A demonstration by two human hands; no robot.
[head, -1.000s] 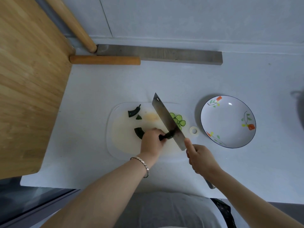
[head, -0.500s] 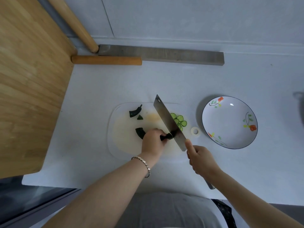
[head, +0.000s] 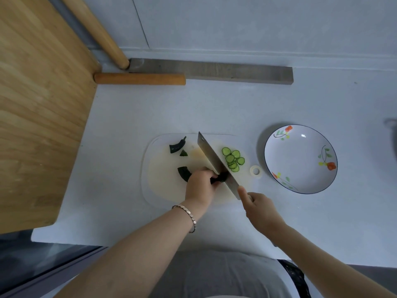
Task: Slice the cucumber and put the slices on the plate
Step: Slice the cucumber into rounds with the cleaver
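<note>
The left hand [head: 199,187] has its fingers [head: 209,172] curled down over the cucumber [head: 219,179], a short dark stub, and pins it to the cutting board [head: 154,186]. The right hand [head: 261,208] is wrapped tightly round the handle of the knife [head: 212,160], with the thumb lying up toward the back of the blade; the handle itself is hidden inside the grip. The blade slants across the board, and its edge meets the stub right beside the left fingertips.

On the far side of the blade, a small heap of thin green slices [head: 233,160] lies overlapping on the board. Three dark green offcuts [head: 177,147] sit on the left part of the board, apart from the slices. The plate [head: 300,190] stands on the table [head: 214,108] to the right of the board, with nothing on it. A small white ring [head: 256,170] lies between the board and the plate.

My judgement is that the cutting is nearly done, as only the stub is left under the fingers. The second half of the job has not started. Every slice has yet to be moved to the plate.
</note>
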